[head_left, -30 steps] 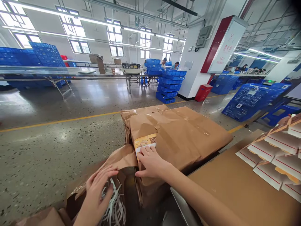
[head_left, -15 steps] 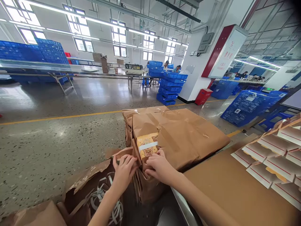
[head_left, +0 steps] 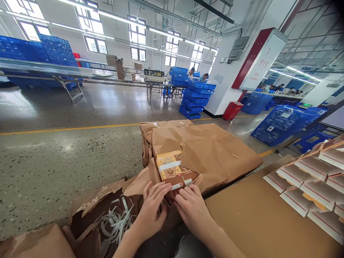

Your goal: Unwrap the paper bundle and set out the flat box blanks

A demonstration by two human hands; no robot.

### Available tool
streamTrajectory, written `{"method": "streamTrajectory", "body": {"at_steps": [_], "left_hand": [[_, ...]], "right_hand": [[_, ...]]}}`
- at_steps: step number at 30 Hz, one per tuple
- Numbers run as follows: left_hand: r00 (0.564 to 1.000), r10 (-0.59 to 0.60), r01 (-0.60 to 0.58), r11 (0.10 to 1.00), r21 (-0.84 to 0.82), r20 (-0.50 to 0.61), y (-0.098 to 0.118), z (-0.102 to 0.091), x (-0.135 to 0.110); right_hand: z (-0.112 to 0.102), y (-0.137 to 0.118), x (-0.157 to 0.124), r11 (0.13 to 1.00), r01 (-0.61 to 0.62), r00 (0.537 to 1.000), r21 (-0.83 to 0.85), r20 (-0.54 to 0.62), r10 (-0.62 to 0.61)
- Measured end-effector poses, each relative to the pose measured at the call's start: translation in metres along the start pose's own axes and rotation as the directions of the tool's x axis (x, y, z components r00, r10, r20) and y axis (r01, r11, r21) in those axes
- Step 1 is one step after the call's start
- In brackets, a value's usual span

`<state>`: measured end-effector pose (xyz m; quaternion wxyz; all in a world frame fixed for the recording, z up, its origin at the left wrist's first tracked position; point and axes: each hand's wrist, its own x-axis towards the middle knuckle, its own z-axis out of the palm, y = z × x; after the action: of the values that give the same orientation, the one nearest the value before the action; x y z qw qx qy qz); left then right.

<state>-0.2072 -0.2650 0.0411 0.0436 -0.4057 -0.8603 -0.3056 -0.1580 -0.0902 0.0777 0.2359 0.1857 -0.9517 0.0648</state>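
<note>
A brown paper-wrapped bundle (head_left: 215,147) lies in front of me with its near left corner torn open. Through the tear shows a stack of printed yellow-and-brown cartons (head_left: 169,173), crossed by a white paper band (head_left: 170,165). My left hand (head_left: 153,206) rests its fairly straight fingers on the lower front edge of the cartons, thumb apart below. Close beside it, my right hand (head_left: 192,202) has curled fingers closed on the torn paper edge at the front corner; its fingertips are partly hidden. A loose paper flap (head_left: 139,181) hangs out to the left.
An open paper-lined container (head_left: 88,218) holding white strips (head_left: 118,218) stands at lower left. On the right, a brown board surface (head_left: 249,211) carries rows of white cartons (head_left: 303,186). Blue crates (head_left: 197,98), a conveyor table (head_left: 102,79) and seated people are farther off.
The paper over the front corner has been torn further, uncovering more of the cartons. My right hand moved right and down along the edge; my left hand moved right, off the flap.
</note>
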Motion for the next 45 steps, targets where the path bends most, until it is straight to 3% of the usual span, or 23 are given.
{"method": "streamTrajectory", "body": {"at_steps": [10, 18, 22, 25, 27, 29, 31, 33, 36, 39, 42, 45], "left_hand": [[0.982, 0.009, -0.02, 0.998, -0.059, -0.188, 0.01, 0.014, -0.009], [0.974, 0.079, -0.086, 0.996, -0.02, -0.212, 0.03, 0.019, -0.017], [0.971, 0.111, -0.101, 0.993, 0.054, -0.213, 0.038, 0.017, -0.009], [0.972, 0.135, -0.119, 0.988, 0.096, -0.192, 0.038, 0.01, -0.008], [0.973, 0.139, -0.116, 0.985, 0.129, -0.186, 0.039, 0.005, -0.007], [0.97, 0.136, -0.103, 0.981, 0.164, -0.201, 0.041, 0.0, -0.004], [0.966, 0.139, -0.095, 0.976, 0.197, -0.22, 0.045, -0.002, 0.006], [0.965, 0.144, -0.093, 0.97, 0.226, -0.221, 0.05, 0.0, 0.026], [0.978, 0.17, -0.131, 0.953, 0.272, -0.123, 0.054, 0.014, 0.075], [0.971, 0.218, -0.239, 0.921, 0.308, 0.1, 0.056, 0.034, 0.129], [0.901, 0.294, -0.389, 0.873, 0.294, 0.319, 0.058, 0.053, 0.166], [0.822, 0.325, -0.489, 0.823, 0.288, 0.467, 0.063, 0.064, 0.182]], "right_hand": [[-0.002, -0.009, -0.024, 0.997, -0.027, 0.985, 0.079, -0.168, 0.04], [-0.023, -0.019, -0.05, 0.985, 0.057, 0.979, 0.162, -0.203, -0.023], [-0.046, 0.001, -0.069, 0.988, 0.032, 0.992, 0.154, -0.124, -0.013], [-0.072, 0.046, -0.094, 0.99, -0.057, 0.996, 0.126, 0.073, 0.049], [-0.09, 0.086, -0.114, 0.982, -0.185, 0.949, 0.041, 0.269, 0.167], [-0.106, 0.125, -0.131, 0.931, -0.339, 0.845, -0.135, 0.391, 0.364], [-0.116, 0.154, -0.135, 0.845, -0.445, 0.751, -0.296, 0.39, 0.532], [-0.116, 0.166, -0.122, 0.78, -0.49, 0.711, -0.389, 0.34, 0.616], [-0.093, 0.155, -0.08, 0.737, -0.501, 0.695, -0.454, 0.296, 0.655], [-0.058, 0.136, -0.038, 0.753, -0.506, 0.712, -0.421, 0.289, 0.64], [-0.033, 0.13, -0.022, 0.733, -0.569, 0.678, -0.374, 0.292, 0.675], [-0.026, 0.133, -0.031, 0.709, -0.615, 0.653, -0.346, 0.279, 0.704]]}}
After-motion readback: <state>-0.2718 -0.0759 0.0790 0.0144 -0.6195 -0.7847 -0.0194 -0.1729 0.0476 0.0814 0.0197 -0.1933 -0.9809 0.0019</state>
